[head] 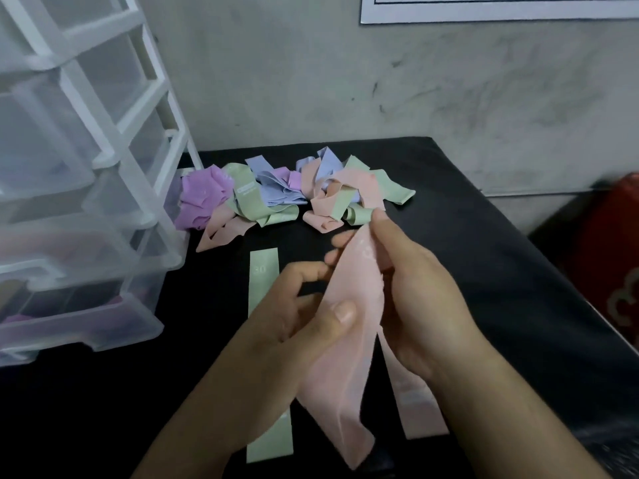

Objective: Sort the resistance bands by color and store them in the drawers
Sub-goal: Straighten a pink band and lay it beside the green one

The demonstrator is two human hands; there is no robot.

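Both your left hand (297, 323) and right hand (418, 299) pinch one pink band (342, 347) above the table's (484, 236) near edge.

My left hand (294, 323) covers the middle of the flat pale green band (264, 271) lying on the black table (484, 236), so only its two ends show, at 12 and 6 o'clock of my wrist. My right hand (415, 299) hides part of the soft pink band (345, 357) I pinch, and its printed marking is too blurred to read. Both my forearms are cut off by the bottom edge. The translucent plastic drawer tower (86, 202) runs off the left and top edges; what lies in its drawers is only a purple smudge. A red object (615, 254) at 3 o'clock is cropped and unclear.
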